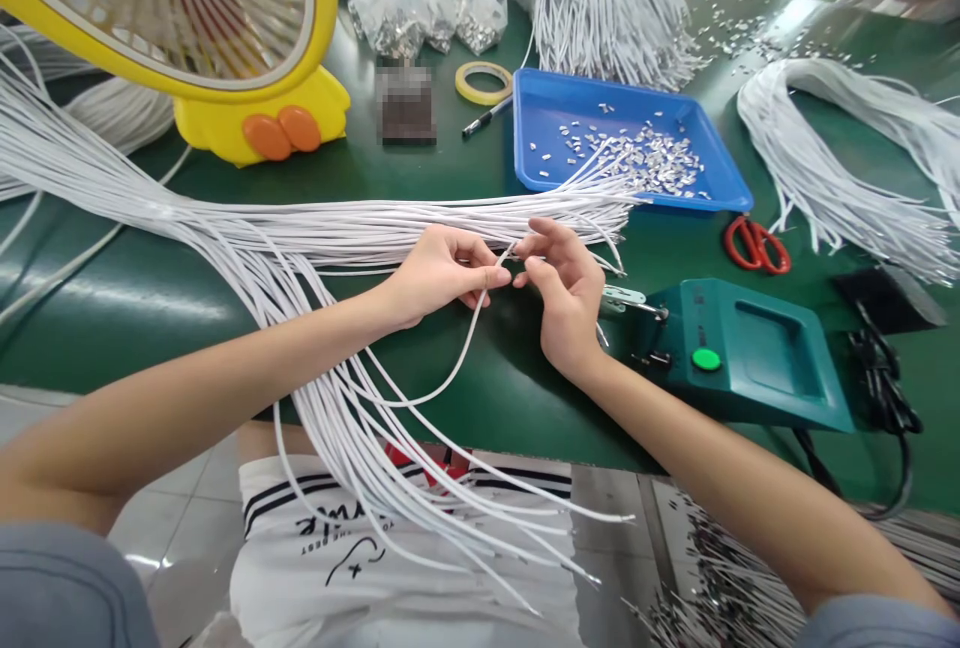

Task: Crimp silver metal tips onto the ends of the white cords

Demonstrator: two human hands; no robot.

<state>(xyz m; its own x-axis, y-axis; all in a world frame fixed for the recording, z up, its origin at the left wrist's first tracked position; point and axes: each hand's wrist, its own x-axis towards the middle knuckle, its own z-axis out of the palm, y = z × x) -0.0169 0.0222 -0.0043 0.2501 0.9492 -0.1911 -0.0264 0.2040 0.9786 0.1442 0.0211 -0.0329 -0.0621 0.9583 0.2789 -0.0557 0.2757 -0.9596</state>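
My left hand pinches one thin white cord near its end, fingers curled round it. My right hand meets it fingertip to fingertip, pinching the same cord's tip; whether a small metal piece is between the fingers I cannot tell. The cord loops down toward the table's front edge. Just behind both hands lies a thick bundle of white cords, stretching from the far left across the green table and spilling over the front edge onto my lap.
A blue tray of small metal clips sits behind my right hand. A green press machine with a green button stands at right, red scissors behind it. A yellow fan, tape roll, pen, clip bags and more cord bundles lie further back.
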